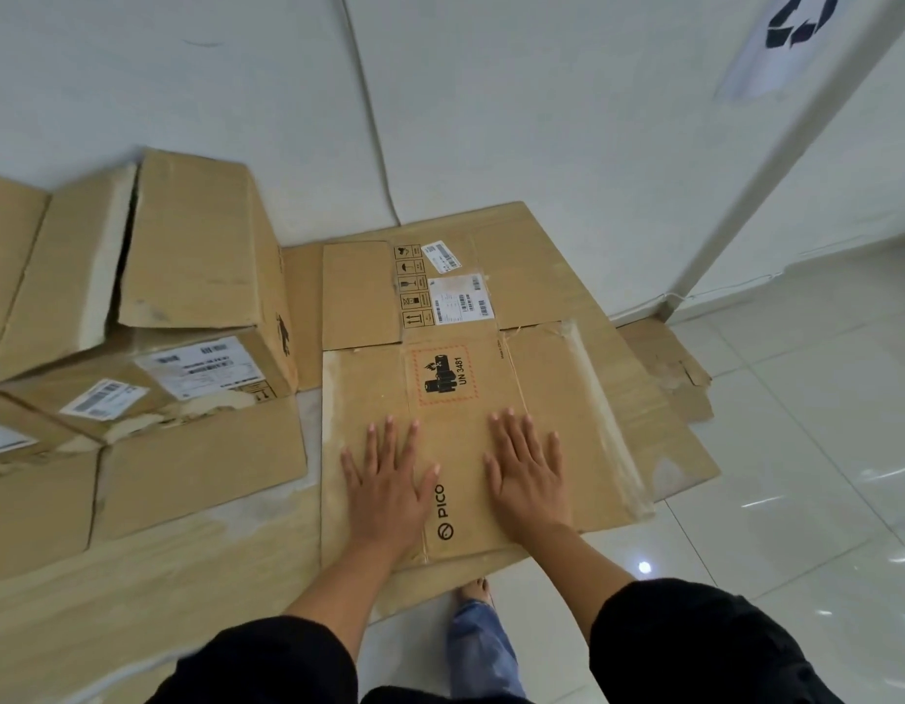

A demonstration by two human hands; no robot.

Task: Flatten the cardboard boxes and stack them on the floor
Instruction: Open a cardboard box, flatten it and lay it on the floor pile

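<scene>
A flattened brown cardboard box (pixel 460 378) with a PICO logo and a UN 3481 battery label lies on top of a larger flat cardboard sheet (pixel 557 256) on the floor. My left hand (pixel 389 480) presses flat on its near left part, fingers straight and spread. My right hand (pixel 529 464) presses flat beside it, to the right of the logo. To the left stands an unflattened cardboard box (pixel 196 276) with open top flaps and white labels, partly crushed.
More cardboard panels (pixel 135 576) lie at the lower left. A white wall (pixel 491 119) runs behind the stack, with a corner post and a recycling sign (pixel 790 33) at the upper right. Glossy white floor tiles (pixel 795 500) spread to the right. A bare foot (pixel 475 591) shows near the cardboard's front edge.
</scene>
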